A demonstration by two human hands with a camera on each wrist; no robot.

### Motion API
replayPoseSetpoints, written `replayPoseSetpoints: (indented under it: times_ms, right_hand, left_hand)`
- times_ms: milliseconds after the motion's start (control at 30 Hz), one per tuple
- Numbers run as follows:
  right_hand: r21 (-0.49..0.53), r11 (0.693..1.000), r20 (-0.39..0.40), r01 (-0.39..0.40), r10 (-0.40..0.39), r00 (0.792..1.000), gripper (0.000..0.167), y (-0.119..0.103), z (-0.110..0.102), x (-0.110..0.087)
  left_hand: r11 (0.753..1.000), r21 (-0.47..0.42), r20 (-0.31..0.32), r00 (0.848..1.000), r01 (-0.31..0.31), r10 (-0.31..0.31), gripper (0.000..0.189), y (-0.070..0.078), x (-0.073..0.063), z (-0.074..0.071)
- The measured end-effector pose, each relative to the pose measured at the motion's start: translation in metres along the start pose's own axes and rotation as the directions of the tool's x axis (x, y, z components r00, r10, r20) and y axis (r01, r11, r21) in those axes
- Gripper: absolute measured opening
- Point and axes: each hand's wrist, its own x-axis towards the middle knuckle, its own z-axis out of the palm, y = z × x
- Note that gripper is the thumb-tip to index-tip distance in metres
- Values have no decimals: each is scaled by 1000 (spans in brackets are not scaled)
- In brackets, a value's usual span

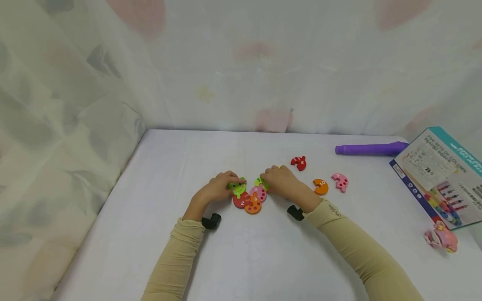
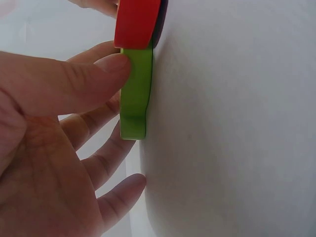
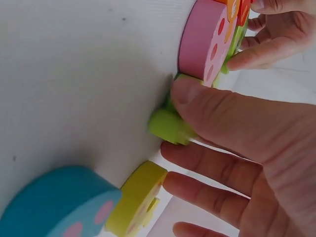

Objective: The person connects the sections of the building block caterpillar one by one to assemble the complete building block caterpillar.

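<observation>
My left hand (image 1: 218, 187) pinches a green puzzle piece with a smiling face (image 1: 239, 188); in the left wrist view the thumb presses the edge of this green piece (image 2: 137, 91). Joined to it in a curve are a red piece marked 2 (image 1: 241, 202), an orange piece marked 3 (image 1: 254, 206) and a pink spotted piece (image 1: 259, 194). At the curve's far end my right hand (image 1: 281, 180) pinches a light green piece (image 3: 170, 126) against the pink piece (image 3: 202, 42). Thumb and fingers partly cover it.
Beyond my right fingers lie a yellow piece (image 3: 136, 197) and a blue piece (image 3: 59, 202). To the right are red (image 1: 300, 163), orange (image 1: 321, 187) and pink (image 1: 341, 182) pieces, a purple tube (image 1: 370, 149), a box (image 1: 440, 179) and a pink toy (image 1: 442, 238).
</observation>
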Motion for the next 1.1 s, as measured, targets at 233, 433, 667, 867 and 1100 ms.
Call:
replayPoseSetpoints:
  times_ms: [233,433,667,867,1100]
  right_hand:
    - [126,992,-27,-20,24,999,53,14,-6,-12]
    - [177,983,-121,-51,73,990,56,39,-8,-28]
    - [217,969,-113,-119,146,983,57,55,0,-38]
    - [247,955,-75,-162,185,980,58,60,5,-40]
    - [245,947,-38,-209,225,974,57,63,10,-53]
  left_hand:
    - [1000,8,0,1000,-6,6,48,-1,0,1]
    - [1000,0,-7,1000,-12,12,49,-2,0,1]
    - [1000,-3,-7,1000,-14,14,49,-2,-1,-1]
    - [1000,-2,2,1000,-17,17,48,-2,-1,0]
    - [1000,2,-9,1000,-28,28,48,-1,-1,-2]
